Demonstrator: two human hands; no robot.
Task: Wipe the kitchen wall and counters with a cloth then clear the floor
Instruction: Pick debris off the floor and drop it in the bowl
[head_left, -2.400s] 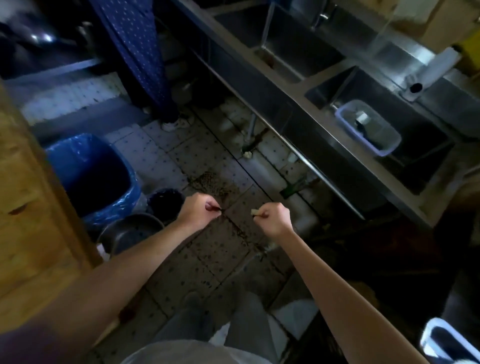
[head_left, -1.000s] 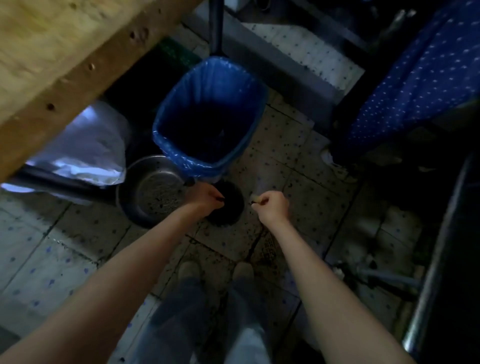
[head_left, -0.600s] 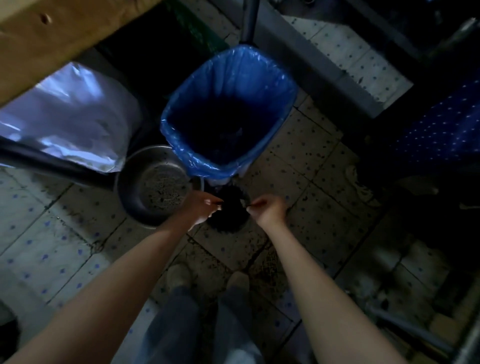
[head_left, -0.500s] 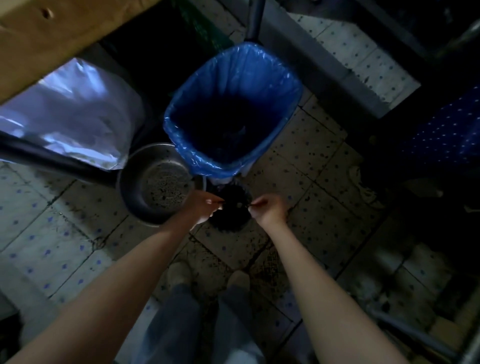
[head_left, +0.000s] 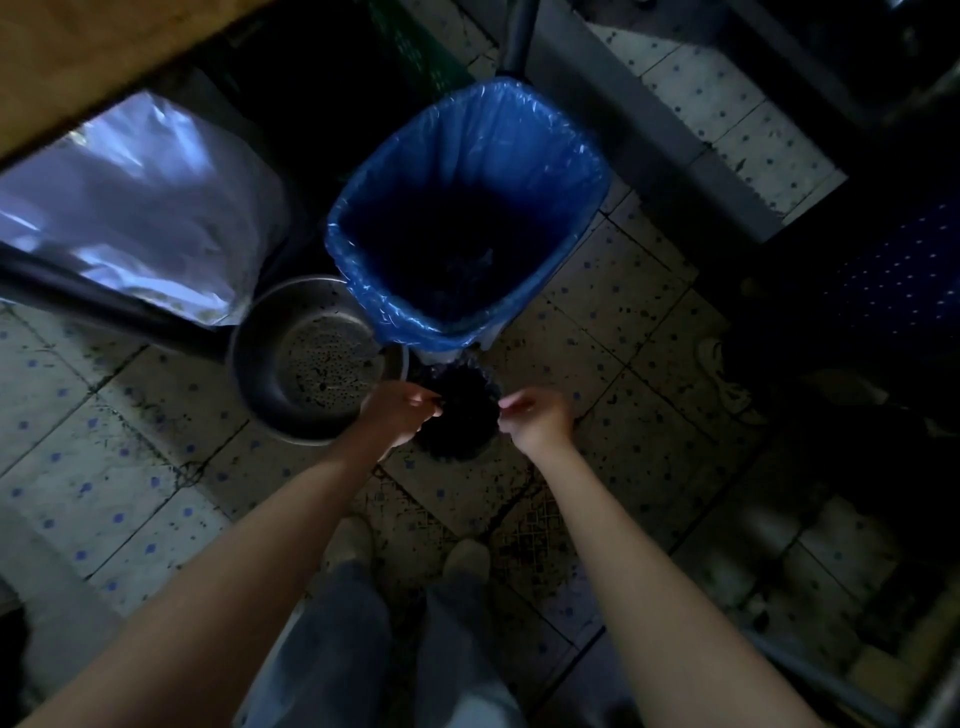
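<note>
I look down at a grimy tiled floor (head_left: 628, 332). A bin lined with a blue bag (head_left: 467, 208) stands just ahead of my feet. Both hands hover over a small dark round tub (head_left: 457, 421) at the bin's foot. My left hand (head_left: 400, 415) has its thumb and fingertips pinched together, apparently on a small dark scrap. My right hand (head_left: 535, 415) hangs with fingers loosely curled, and I see nothing in it.
A perforated metal bowl (head_left: 306, 364) sits on the floor left of the tub. A shiny plastic bag (head_left: 135, 208) lies under a wooden worktop (head_left: 78, 57) at left. A steel ledge (head_left: 649, 135) runs behind the bin. A blue dotted cloth (head_left: 904, 270) hangs at right.
I turned from the sinks to face the blue bin, both hands pinching small scraps. The pale scrap in my right hand is gone and its fingers have loosened.
</note>
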